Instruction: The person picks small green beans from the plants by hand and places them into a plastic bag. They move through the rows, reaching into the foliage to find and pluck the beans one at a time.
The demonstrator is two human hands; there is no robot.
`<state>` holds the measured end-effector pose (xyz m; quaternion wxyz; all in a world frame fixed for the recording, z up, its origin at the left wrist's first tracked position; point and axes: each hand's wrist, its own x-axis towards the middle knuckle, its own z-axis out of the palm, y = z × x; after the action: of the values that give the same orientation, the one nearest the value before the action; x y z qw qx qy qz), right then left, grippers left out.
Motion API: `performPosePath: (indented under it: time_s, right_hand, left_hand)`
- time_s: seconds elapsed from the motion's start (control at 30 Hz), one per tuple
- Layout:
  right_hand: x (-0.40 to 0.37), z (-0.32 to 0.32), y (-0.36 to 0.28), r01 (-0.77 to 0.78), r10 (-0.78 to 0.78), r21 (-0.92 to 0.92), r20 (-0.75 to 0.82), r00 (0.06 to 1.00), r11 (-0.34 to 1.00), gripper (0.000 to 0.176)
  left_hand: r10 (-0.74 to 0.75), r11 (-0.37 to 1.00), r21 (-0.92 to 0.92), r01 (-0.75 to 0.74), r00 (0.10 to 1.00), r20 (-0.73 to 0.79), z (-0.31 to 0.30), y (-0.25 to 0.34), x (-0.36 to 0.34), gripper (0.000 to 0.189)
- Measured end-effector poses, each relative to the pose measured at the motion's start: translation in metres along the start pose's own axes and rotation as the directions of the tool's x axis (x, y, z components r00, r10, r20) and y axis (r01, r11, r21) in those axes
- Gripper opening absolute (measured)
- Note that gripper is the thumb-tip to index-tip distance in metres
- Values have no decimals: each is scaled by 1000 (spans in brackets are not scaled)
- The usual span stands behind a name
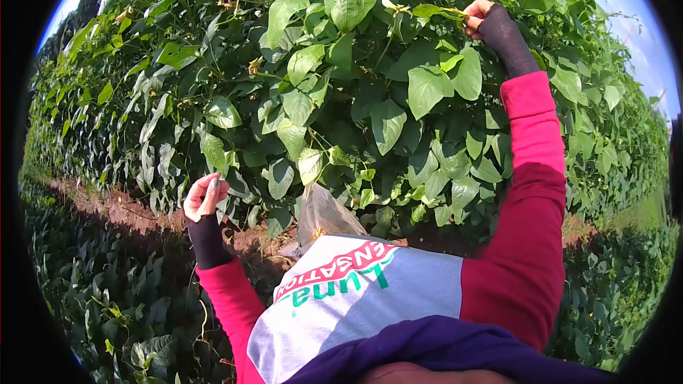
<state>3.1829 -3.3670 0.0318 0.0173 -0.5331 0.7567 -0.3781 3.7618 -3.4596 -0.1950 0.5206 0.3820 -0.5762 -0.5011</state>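
I face a tall wall of climbing bean plants with broad green leaves. My right hand, in a red sleeve with a dark wrist cuff, reaches high into the foliage and pinches a thin green stem or pod near pale flowers. My left hand is lower at the left, fingers curled closed next to the leaves; what it holds, if anything, is hidden. A white printed sack hangs at my front, with a clear plastic bag sticking out of its mouth.
A strip of bare reddish soil runs along the foot of the plant row. Low leafy crops cover the ground at the left and right. Blue sky shows at the upper corners.
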Motion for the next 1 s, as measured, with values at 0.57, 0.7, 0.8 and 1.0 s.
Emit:
performPosePath:
  time_s: [0.57,0.7,0.8,1.0]
  right_hand:
    - [-250,284,-73,660,-730,347,487,480,666,22]
    - [-235,244,-93,473,-617,407,386,686,781,23]
    - [-239,230,-91,384,-573,450,432,696,806,23]
    - [-243,221,-90,377,-588,474,459,666,796,22]
  left_hand:
    - [502,863,-31,-504,849,164,72,111,125,23]
    - [470,874,-216,-435,871,146,93,152,183,37]
    - [290,940,-264,-218,915,279,104,159,207,48]
    - [240,936,-334,-116,902,359,119,168,214,40]
